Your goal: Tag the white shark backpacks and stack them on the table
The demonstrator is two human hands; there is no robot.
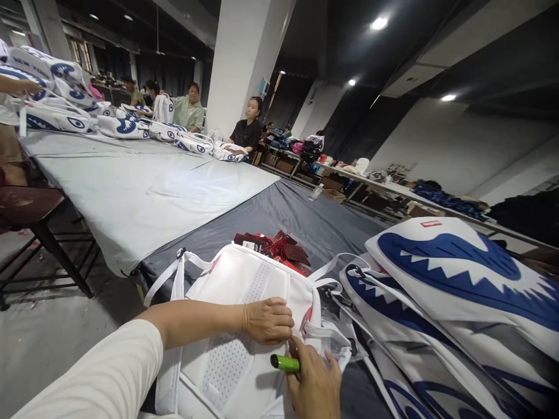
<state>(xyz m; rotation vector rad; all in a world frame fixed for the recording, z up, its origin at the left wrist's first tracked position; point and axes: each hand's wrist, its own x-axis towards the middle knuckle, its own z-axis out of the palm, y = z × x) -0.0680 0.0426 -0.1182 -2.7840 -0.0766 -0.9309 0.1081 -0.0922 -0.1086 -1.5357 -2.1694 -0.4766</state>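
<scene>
A white backpack (236, 372) lies before me with its dotted, padded back panel facing up and its straps spread to the sides. My left hand (268, 321) rests on the panel's right part, fingers curled together and pressed on the fabric. Just below it, my right hand (317, 378) grips a green marker-like stick (286, 363) with a black end. The tips of both hands meet close to the backpack's right side, and what lies between them is hidden. Beyond the bag's top edge is a heap of dark red tags (286, 247).
White backpacks with blue toothed prints (458, 267) are piled at the right. A pale cloth (174, 186) covers the table at left, with more backpacks (122, 126) along its far edge. A plastic bottle (316, 192), a stool (32, 203) and seated people (247, 134) are farther off.
</scene>
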